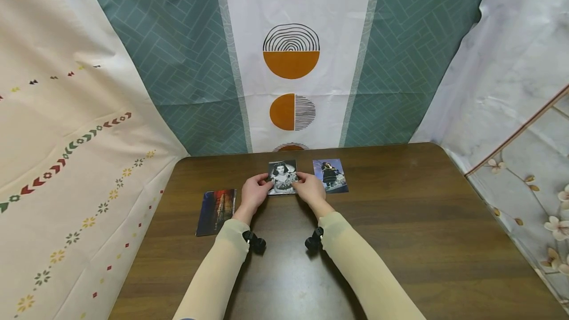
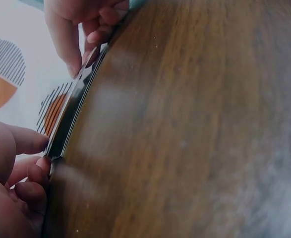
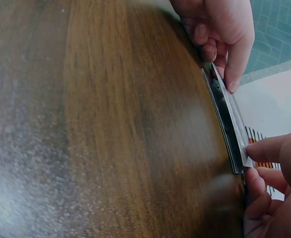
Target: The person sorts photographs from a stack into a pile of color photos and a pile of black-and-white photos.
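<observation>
Both hands hold a black-and-white picture card (image 1: 282, 174), which shows a person in a pale dress, near the far edge of the table. My left hand (image 1: 253, 194) pinches its left edge between thumb and fingers. On the opposite edge my right hand (image 1: 310, 188) pinches it the same way. In the wrist views the held card (image 3: 233, 119) is tilted slightly over one or more cards (image 2: 70, 121) lying flat beneath it. How many lie there I cannot tell.
Right of the hands lies a blue picture card (image 1: 330, 175) with a dark-clothed figure. A dark card (image 1: 216, 212) with orange-red tones lies nearer on the left. The brown wooden table (image 1: 400, 241) meets a patterned cloth (image 1: 291, 63) at its far edge.
</observation>
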Demonstrator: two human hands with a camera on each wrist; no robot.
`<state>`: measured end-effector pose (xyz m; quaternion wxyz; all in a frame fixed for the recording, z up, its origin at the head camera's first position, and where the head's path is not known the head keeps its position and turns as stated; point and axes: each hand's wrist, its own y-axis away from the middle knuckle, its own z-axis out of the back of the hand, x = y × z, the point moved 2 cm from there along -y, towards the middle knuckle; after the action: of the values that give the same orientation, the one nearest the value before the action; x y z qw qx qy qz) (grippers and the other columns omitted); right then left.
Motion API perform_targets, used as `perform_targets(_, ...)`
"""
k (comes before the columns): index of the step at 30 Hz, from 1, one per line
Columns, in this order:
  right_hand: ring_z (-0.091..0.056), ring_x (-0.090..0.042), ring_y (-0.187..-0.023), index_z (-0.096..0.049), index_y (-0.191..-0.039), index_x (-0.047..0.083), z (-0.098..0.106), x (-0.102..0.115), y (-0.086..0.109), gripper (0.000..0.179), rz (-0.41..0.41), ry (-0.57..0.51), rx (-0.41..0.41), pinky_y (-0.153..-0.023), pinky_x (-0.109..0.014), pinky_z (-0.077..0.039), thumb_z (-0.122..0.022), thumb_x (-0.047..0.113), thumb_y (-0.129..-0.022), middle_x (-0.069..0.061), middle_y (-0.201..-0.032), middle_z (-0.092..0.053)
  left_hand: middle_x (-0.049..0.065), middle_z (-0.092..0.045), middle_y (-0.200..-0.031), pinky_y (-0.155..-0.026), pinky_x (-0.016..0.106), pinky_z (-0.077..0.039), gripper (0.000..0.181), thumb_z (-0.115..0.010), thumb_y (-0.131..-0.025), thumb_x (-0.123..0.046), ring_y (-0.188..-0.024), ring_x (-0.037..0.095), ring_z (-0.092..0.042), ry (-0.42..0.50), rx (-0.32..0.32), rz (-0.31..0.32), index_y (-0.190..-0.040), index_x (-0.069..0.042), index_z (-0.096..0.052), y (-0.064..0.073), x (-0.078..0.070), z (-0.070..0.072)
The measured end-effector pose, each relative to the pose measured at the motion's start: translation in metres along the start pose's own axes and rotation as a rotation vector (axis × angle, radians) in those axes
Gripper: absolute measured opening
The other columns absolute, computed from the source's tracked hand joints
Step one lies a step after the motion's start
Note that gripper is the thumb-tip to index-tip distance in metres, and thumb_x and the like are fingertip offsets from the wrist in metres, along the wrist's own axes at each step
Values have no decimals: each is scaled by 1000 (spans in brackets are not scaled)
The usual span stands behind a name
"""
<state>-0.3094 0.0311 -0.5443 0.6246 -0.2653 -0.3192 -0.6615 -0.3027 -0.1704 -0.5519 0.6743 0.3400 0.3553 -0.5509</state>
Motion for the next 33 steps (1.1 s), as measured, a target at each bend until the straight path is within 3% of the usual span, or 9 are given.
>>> perform_targets(15, -66, -22, -89, -68, -148, 25, 0, 1, 0, 48, -41, 47, -13, -72, -40, -49, -66, 31, -100, 2, -102, -73, 5, -65, -103, -85, 41, -45, 41, -70, -103, -23, -95, 25, -57, -38, 17, 3, -142, -7, -70, -2, 1, -3)
perform_targets(27, -54, -21, -71, -66, -150, 25, -2, 3, 1, 50, -45, 76, 0, -60, -36, -36, -62, 28, -100, 3, -83, -65, 3, -63, -96, -82, 38, -42, 40, -67, -103, -22, -91, 23, -56, -40, 16, -7, -141, -8, -71, -1, 0, -1)
perform_targets(33, -56, -21, -73, -66, -150, 25, -3, 2, 0, 50, -39, 84, -3, -61, -36, -38, -62, 29, -100, 2, -85, -67, 3, -64, -96, -81, 38, -42, 40, -66, -103, -21, -92, 24, -56, -41, 18, -6, -141, -8, -71, 0, 0, -1)
